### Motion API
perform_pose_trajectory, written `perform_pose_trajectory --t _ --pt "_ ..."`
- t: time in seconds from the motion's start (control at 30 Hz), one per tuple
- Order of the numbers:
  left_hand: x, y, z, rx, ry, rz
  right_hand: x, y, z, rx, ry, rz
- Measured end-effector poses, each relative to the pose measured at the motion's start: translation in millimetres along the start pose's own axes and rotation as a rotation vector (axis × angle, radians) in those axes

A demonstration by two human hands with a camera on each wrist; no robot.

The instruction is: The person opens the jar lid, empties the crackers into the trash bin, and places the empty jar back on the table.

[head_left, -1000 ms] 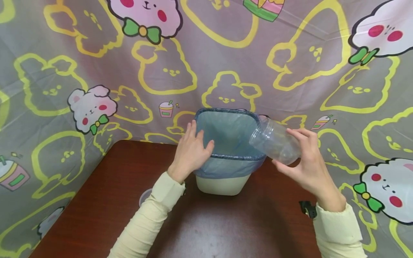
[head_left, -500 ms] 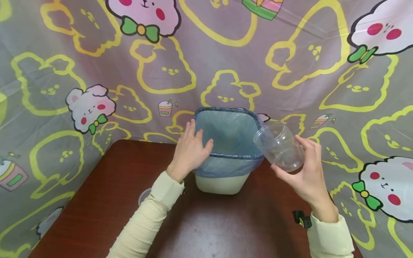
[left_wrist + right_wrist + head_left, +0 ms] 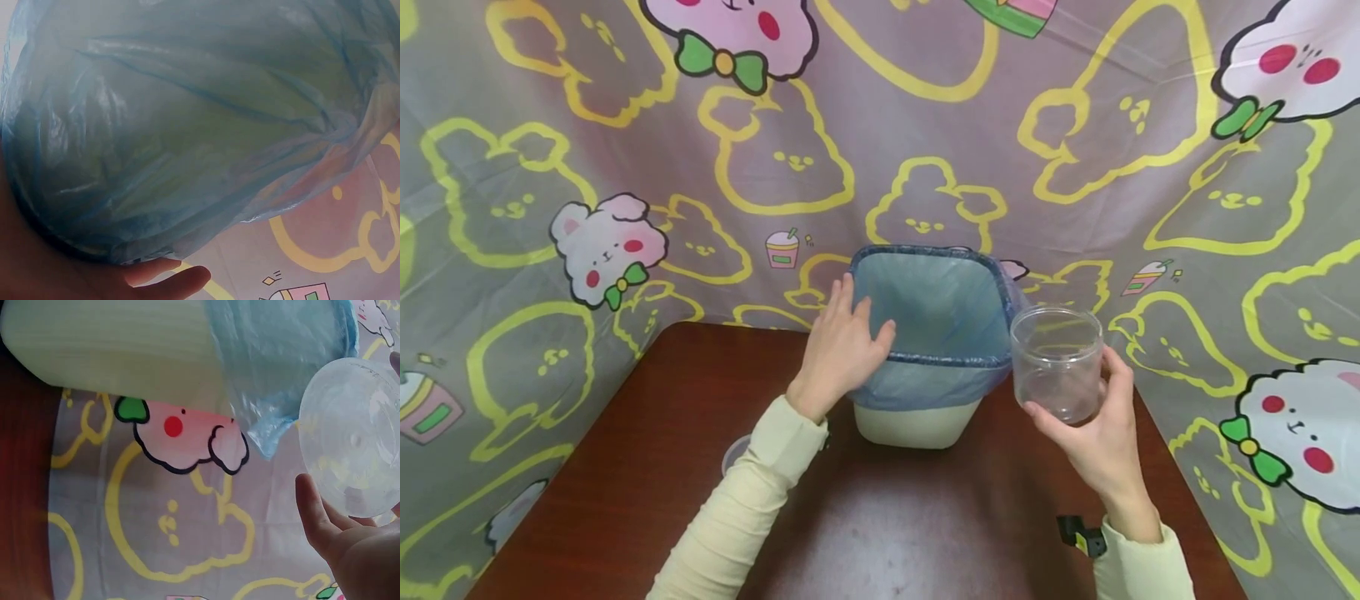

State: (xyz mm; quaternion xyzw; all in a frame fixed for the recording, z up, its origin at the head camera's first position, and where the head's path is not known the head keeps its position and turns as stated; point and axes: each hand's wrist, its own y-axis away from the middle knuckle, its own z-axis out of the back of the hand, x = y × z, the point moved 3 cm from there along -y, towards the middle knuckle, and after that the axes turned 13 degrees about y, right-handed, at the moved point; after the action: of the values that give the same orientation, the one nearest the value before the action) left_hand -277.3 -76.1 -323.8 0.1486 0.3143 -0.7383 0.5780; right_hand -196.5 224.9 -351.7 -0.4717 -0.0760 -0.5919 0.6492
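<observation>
A pale trash can (image 3: 917, 427) lined with a blue plastic bag (image 3: 936, 386) stands on the table. My left hand (image 3: 842, 354) rests at the can's left rim with its fingers extended; in the left wrist view, fingertips (image 3: 181, 281) show beside the bag's edge. Just right of the can, my right hand (image 3: 1097, 437) grips a clear plastic jar (image 3: 1056, 367) near its base, thumb at the front. The jar is upright, mouth up, with no lid on it, and nothing shows inside. In the right wrist view the jar's round bottom (image 3: 356, 437) faces the camera.
A clear round lid-like piece (image 3: 735, 457) lies on the dark brown table (image 3: 655, 417), partly covered by the left sleeve. A cartoon-print curtain (image 3: 760, 150) rises close behind the table and along both sides.
My right hand has turned the jar from tilted, mouth toward the can, to upright, and moved it slightly down and away from the can's rim. My left hand has stayed in place.
</observation>
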Motion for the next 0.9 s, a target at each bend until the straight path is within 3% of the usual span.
perform_pose_trajectory --t 0.23,0.9 --pt "-0.5 0.1 0.7 -0.005 -0.002 -0.01 -3.6 9.7 -13.5 -0.027 -0.141 0.127" --pt "-0.5 1.6 -0.2 -0.009 0.015 -0.006 -7.2 26.2 -20.7 -0.007 -0.109 0.112"
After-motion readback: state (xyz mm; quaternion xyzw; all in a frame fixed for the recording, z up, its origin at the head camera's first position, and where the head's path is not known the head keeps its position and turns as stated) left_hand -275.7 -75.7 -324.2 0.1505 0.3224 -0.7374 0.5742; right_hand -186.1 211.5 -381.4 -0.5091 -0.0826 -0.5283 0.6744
